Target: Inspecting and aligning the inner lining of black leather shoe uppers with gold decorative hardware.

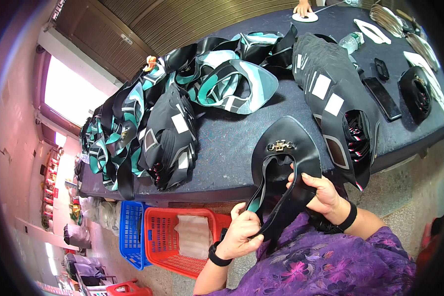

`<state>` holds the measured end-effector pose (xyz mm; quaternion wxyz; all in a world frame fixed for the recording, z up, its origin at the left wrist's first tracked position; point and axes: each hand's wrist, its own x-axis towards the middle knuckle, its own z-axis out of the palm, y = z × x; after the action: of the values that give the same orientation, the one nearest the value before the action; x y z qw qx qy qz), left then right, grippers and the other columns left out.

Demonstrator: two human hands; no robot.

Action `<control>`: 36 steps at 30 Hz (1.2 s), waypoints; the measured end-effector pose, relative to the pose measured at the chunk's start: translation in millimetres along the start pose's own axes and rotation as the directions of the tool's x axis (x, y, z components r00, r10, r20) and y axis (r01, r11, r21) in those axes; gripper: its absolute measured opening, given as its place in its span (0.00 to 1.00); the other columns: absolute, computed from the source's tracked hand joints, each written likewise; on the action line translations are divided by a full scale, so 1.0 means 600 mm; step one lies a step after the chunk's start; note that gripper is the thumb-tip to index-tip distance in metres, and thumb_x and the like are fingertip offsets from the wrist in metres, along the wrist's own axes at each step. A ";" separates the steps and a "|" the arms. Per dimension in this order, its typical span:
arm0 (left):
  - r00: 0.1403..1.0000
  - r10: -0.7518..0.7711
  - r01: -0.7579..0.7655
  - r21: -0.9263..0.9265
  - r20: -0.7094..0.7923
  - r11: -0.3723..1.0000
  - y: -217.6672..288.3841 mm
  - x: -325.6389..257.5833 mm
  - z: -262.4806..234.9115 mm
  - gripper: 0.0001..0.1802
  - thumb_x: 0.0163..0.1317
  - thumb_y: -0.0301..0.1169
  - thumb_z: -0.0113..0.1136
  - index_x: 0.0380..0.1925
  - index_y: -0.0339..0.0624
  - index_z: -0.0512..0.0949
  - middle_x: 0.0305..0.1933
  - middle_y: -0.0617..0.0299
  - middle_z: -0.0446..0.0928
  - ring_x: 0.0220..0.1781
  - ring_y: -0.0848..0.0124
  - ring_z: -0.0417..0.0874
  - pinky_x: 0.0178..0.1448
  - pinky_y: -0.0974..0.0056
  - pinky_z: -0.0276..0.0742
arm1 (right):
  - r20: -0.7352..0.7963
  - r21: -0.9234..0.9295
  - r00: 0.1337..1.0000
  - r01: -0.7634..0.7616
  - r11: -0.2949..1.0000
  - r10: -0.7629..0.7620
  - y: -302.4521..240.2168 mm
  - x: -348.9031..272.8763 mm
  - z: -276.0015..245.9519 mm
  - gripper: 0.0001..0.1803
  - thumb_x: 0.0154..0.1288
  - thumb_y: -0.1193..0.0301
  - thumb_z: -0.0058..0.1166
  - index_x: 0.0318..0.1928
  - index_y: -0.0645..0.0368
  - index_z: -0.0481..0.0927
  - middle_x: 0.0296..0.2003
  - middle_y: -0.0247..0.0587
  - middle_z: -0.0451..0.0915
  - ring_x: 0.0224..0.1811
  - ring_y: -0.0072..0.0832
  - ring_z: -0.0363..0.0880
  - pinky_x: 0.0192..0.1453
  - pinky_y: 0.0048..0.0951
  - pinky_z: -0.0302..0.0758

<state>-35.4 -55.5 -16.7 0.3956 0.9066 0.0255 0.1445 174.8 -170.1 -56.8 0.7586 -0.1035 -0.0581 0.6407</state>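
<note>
Black shoe upper (pixel 287 158) with gold buckle: held over the near tabletop (pixel 232 143) edge, long axis running 7 to 1 o'clock, toe away; left hand (pixel 241 233) closed on heel strap end at 7, right hand (pixel 320 192) gripping the side at 4, nearer the body.

The black, pointed-toe leather shoe upper (pixel 286 158) with a gold metal buckle ornament (pixel 281 146) is lying flat, its toe pointing toward 12 o'clock and resting on the near edge of the dark table. Its two heel straps are hanging off the edge toward 6 and 7 o'clock. A teal lining is showing along the 7 o'clock strap.
</note>
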 end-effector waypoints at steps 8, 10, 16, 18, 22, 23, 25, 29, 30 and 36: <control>0.992 0.039 -0.073 0.288 0.121 0.955 0.062 0.021 -0.016 0.10 0.43 0.32 0.62 0.28 0.44 0.76 0.22 0.68 0.70 0.37 0.72 0.73 0.61 0.50 0.49 | -0.263 -0.391 0.911 0.200 0.898 -0.317 0.008 0.036 0.017 0.08 0.60 0.69 0.50 0.38 0.60 0.72 0.25 0.37 0.75 0.24 0.24 0.74 0.28 0.22 0.73; 0.983 0.106 -0.152 0.337 0.149 0.929 0.075 0.027 -0.020 0.11 0.44 0.29 0.61 0.31 0.44 0.75 0.25 0.69 0.71 0.38 0.72 0.73 0.62 0.51 0.49 | -0.215 -0.427 0.909 0.242 0.872 -0.357 0.013 0.055 0.008 0.07 0.60 0.68 0.51 0.35 0.58 0.72 0.22 0.34 0.73 0.20 0.21 0.72 0.22 0.18 0.69; 0.961 0.221 -0.272 0.441 0.163 0.855 0.033 0.072 -0.012 0.14 0.36 0.40 0.67 0.20 0.50 0.73 0.26 0.71 0.72 0.41 0.73 0.72 0.61 0.50 0.49 | 0.276 -0.960 0.741 0.187 -0.207 -0.612 -0.012 0.060 0.014 0.39 0.50 0.67 0.58 0.60 0.62 0.54 0.55 0.53 0.59 0.56 0.42 0.63 0.59 0.36 0.59; 0.976 0.218 -0.195 0.478 0.009 0.857 0.008 0.077 -0.008 0.16 0.34 0.44 0.68 0.20 0.50 0.74 0.27 0.72 0.72 0.42 0.72 0.72 0.60 0.50 0.50 | 0.634 -0.679 0.645 0.202 -0.706 -0.427 -0.022 0.028 0.048 0.40 0.46 0.66 0.60 0.59 0.60 0.57 0.58 0.55 0.56 0.57 0.46 0.61 0.62 0.41 0.53; 0.989 0.149 -0.144 0.434 0.023 0.889 -0.004 0.102 -0.011 0.24 0.32 0.49 0.67 0.25 0.43 0.75 0.38 0.62 0.71 0.49 0.63 0.67 0.56 0.53 0.54 | 0.547 -0.529 0.776 0.611 -0.588 0.314 -0.029 -0.008 0.108 0.28 0.40 0.56 0.62 0.42 0.57 0.74 0.44 0.39 0.71 0.57 0.36 0.63 0.62 0.47 0.52; 0.988 0.140 -0.157 0.427 0.072 0.891 -0.007 0.106 -0.012 0.27 0.33 0.51 0.66 0.29 0.43 0.75 0.40 0.61 0.71 0.50 0.61 0.66 0.54 0.54 0.56 | 0.561 -0.467 0.764 0.611 -0.640 0.319 -0.027 -0.007 0.105 0.21 0.37 0.57 0.63 0.33 0.55 0.76 0.33 0.34 0.73 0.50 0.31 0.67 0.61 0.45 0.53; 0.985 0.117 -0.162 0.423 0.130 0.891 -0.008 0.113 -0.027 0.30 0.33 0.52 0.66 0.33 0.44 0.75 0.42 0.61 0.71 0.51 0.61 0.66 0.54 0.55 0.56 | 0.483 -0.450 0.789 0.595 -0.666 0.379 -0.030 -0.001 0.105 0.18 0.37 0.58 0.63 0.29 0.54 0.77 0.30 0.33 0.72 0.46 0.29 0.68 0.61 0.44 0.53; 0.952 0.101 -0.201 0.342 0.289 0.918 -0.029 0.126 -0.068 0.18 0.46 0.40 0.62 0.37 0.44 0.75 0.40 0.62 0.73 0.44 0.61 0.68 0.50 0.59 0.61 | 0.357 -0.379 0.754 0.656 -0.652 0.552 -0.032 0.008 0.108 0.12 0.37 0.60 0.62 0.22 0.52 0.78 0.24 0.29 0.71 0.37 0.27 0.67 0.57 0.40 0.55; 0.950 0.087 -0.193 0.344 0.300 0.919 -0.036 0.136 -0.075 0.14 0.48 0.35 0.60 0.36 0.44 0.76 0.38 0.61 0.74 0.42 0.61 0.69 0.48 0.61 0.62 | 0.321 -0.385 0.731 0.681 -0.623 0.602 -0.033 0.012 0.106 0.11 0.37 0.60 0.61 0.20 0.51 0.78 0.24 0.29 0.71 0.36 0.27 0.67 0.55 0.39 0.56; 0.843 -0.009 -0.202 0.331 0.538 0.922 -0.033 0.189 -0.070 0.14 0.45 0.30 0.59 0.35 0.41 0.77 0.34 0.56 0.76 0.39 0.59 0.75 0.43 0.61 0.69 | 0.373 -0.441 0.687 0.722 -0.533 0.623 -0.055 0.030 0.098 0.12 0.38 0.61 0.61 0.18 0.53 0.76 0.23 0.29 0.69 0.35 0.28 0.67 0.51 0.35 0.57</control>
<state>62.4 5.8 23.3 0.1983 0.9696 -0.1041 -0.0984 196.7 -152.7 7.4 0.1624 -0.4387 -0.8768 0.1112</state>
